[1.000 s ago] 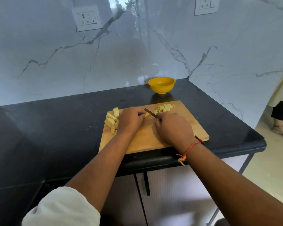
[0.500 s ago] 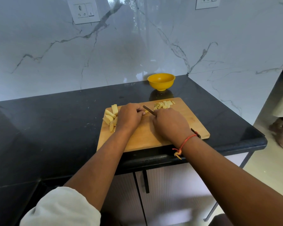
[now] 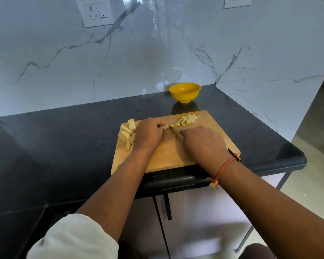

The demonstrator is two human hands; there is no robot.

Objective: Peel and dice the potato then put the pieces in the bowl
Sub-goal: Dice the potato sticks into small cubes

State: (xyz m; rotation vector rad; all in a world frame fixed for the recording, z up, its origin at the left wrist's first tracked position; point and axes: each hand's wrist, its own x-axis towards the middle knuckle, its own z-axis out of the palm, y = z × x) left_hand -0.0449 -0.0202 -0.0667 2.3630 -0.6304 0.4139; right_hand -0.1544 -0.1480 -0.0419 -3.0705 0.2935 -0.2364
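Clamping knife (image 3: 174, 129), right hand (image 3: 204, 144) cuts potato (image 3: 167, 126) pinched by left hand (image 3: 148, 134) at board (image 3: 168, 156) centre, bowl (image 3: 184, 93) beyond.

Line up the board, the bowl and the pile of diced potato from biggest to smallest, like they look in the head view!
1. board: easily the largest.
2. bowl.
3. diced pile: somewhat smaller than the bowl, even though it lies nearer the camera.
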